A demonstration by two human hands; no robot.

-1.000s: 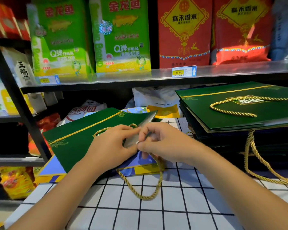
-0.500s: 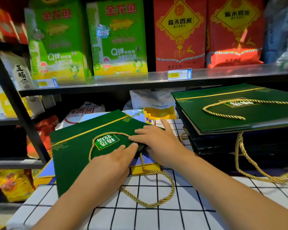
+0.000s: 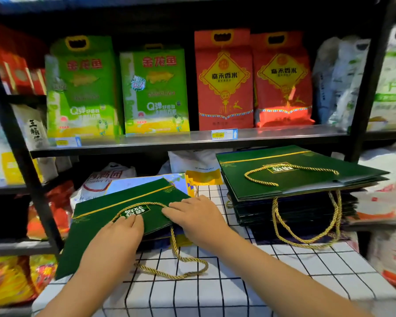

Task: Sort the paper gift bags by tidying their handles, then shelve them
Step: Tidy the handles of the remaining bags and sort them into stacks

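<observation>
A flat dark green gift bag [image 3: 96, 227] with a gold stripe lies tilted on the white checked table [image 3: 215, 294], on top of blue and yellow bags. One gold rope handle [image 3: 144, 205] is laid on its face around the label; the other gold rope [image 3: 181, 264] hangs loose over the table. My left hand [image 3: 119, 234] presses flat on the bag near its label. My right hand [image 3: 192, 216] rests with straight fingers on the bag's right edge. A stack of green bags [image 3: 295, 179] sits to the right, ropes dangling in front.
A metal shelf [image 3: 192, 139] above holds green and red rice packs. A black shelf post [image 3: 28, 179] stands left, another at the right. White sacks lie behind the bags, and more sacks fill the side shelves.
The bag's opened flap has been closed and laid flat. Both hands went from pinching its edge to pressing on its face. The view has tilted upward.
</observation>
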